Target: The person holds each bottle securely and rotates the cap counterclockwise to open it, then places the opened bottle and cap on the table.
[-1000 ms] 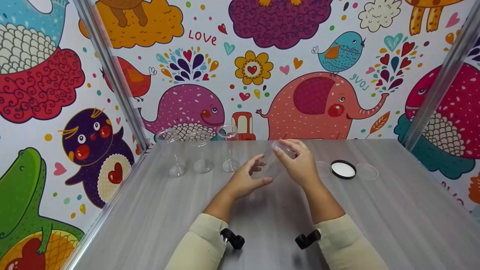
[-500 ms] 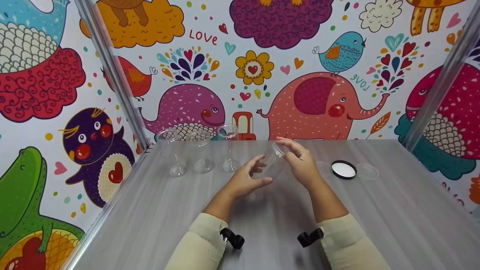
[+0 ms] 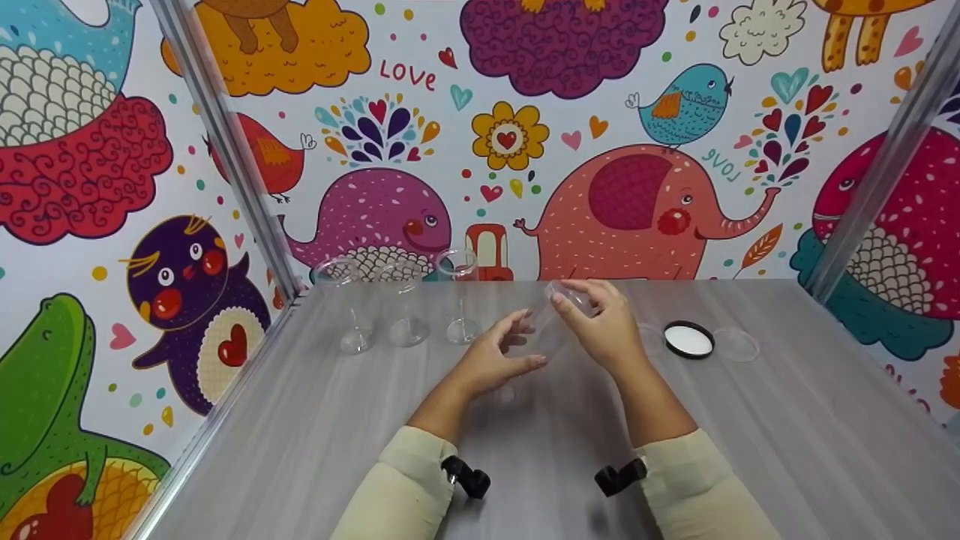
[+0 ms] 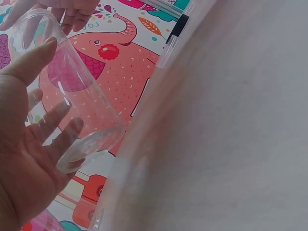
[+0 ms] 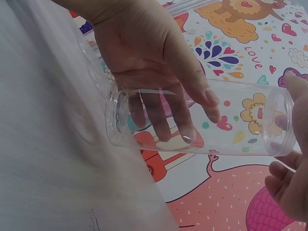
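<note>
A clear, see-through jar (image 4: 91, 103) is held tilted above the table between the two hands. My left hand (image 3: 491, 356) grips its body, thumb on one side and fingers round the other. At the jar's upper end, my right hand (image 3: 604, 322) pinches the rim between thumb and fingers. In the right wrist view the rim end (image 5: 279, 122) lies within the right hand's fingers. Whether a clear lid sits on that rim, I cannot tell. The jar looks see-through all along, with nothing visible inside.
Three clear jars (image 3: 407, 334) stand upright and uncapped at the back left. To the right lie a black-rimmed white lid (image 3: 688, 340) and a clear disc-like lid (image 3: 738, 345); another clear one (image 3: 649, 339) is partly behind the right arm. Patterned walls enclose the grey table (image 3: 315, 442).
My right hand's thumb and fingers have turned back and forth round the rim. The left hand and the jar stay nearly in place.
</note>
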`<state>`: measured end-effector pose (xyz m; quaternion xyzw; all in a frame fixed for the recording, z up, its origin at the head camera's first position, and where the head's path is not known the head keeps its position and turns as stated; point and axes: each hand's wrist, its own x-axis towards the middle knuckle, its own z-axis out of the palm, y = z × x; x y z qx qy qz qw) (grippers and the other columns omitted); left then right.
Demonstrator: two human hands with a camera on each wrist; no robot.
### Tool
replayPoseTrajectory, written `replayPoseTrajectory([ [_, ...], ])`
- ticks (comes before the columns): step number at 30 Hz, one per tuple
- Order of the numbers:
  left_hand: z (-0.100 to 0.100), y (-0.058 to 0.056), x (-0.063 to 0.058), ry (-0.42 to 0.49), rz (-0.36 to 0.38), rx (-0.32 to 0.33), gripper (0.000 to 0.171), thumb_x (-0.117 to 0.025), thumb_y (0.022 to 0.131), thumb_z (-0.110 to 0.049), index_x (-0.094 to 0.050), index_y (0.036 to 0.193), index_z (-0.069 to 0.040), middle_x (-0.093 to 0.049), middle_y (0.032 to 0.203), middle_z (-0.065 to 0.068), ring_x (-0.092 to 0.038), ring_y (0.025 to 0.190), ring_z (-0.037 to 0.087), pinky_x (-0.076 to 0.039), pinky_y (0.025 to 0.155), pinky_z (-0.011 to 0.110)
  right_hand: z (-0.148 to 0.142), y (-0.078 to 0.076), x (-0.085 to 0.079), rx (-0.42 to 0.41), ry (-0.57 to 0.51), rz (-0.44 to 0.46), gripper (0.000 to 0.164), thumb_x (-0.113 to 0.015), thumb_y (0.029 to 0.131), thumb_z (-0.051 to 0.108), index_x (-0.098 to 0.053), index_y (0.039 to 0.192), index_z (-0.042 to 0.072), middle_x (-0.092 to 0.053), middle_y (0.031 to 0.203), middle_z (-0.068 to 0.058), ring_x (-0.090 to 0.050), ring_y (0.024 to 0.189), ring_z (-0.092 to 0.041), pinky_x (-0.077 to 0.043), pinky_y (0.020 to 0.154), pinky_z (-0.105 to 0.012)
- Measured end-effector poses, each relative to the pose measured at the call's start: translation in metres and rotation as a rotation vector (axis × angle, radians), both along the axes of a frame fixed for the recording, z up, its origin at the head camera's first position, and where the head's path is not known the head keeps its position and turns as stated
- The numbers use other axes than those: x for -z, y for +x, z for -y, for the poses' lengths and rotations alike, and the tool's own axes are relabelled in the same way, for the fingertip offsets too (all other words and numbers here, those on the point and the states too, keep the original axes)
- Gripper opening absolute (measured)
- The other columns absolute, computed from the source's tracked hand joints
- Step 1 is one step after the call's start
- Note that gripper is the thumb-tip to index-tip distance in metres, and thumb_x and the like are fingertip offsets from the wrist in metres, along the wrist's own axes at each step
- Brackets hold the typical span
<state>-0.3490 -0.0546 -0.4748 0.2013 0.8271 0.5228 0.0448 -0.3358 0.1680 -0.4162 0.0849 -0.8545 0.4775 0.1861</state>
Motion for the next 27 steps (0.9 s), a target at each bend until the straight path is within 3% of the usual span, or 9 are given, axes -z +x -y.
replayPoseTrajectory([
  [7,0.0005,0.0005,-0.0005,0.005,0.004,-0.003,0.093,-0.084,0.082,-0.064,-0.041,0.161,-0.041,-0.061,0.155,-0.005,-0.058,0.145,0.022,-0.043,0.126,0.055,-0.0011,-0.0004,0.0004,-0.056,-0.031,-0.016,0.044,-0.071,0.100,0.049,-0.073,0.137,0.025,-0.066,0.147,-0.005,-0.060,0.132,-0.032,-0.060,0.105,-0.056],
  [14,0.0001,0.0011,-0.0015,0.010,0.011,-0.011,0.095,-0.083,0.082,-0.065,-0.040,0.162,-0.039,-0.060,0.155,-0.006,-0.058,0.145,0.021,-0.044,0.125,0.054,-0.0014,-0.0002,0.0017,-0.121,-0.073,-0.048,0.033,-0.065,0.105,0.029,-0.074,0.137,0.023,-0.061,0.153,-0.003,-0.054,0.141,-0.029,-0.053,0.112,-0.059],
  [21,-0.0001,0.0001,-0.0019,0.033,0.022,-0.015,0.095,-0.084,0.083,-0.064,-0.040,0.163,-0.037,-0.060,0.156,-0.004,-0.058,0.144,0.022,-0.043,0.126,0.055,-0.0010,0.0017,0.0017,-0.216,-0.146,-0.048,0.040,-0.050,0.106,0.013,-0.072,0.137,0.024,-0.059,0.155,0.000,-0.051,0.146,-0.027,-0.049,0.117,-0.060],
  [27,-0.0003,-0.0006,-0.0008,0.054,0.033,-0.015,0.095,-0.084,0.083,-0.063,-0.040,0.162,-0.037,-0.060,0.157,-0.002,-0.058,0.144,0.025,-0.043,0.125,0.059,-0.0020,0.0013,0.0020,-0.249,-0.184,-0.043,0.043,-0.044,0.105,0.011,-0.072,0.136,0.022,-0.056,0.158,-0.001,-0.045,0.151,-0.028,-0.042,0.121,-0.065],
])
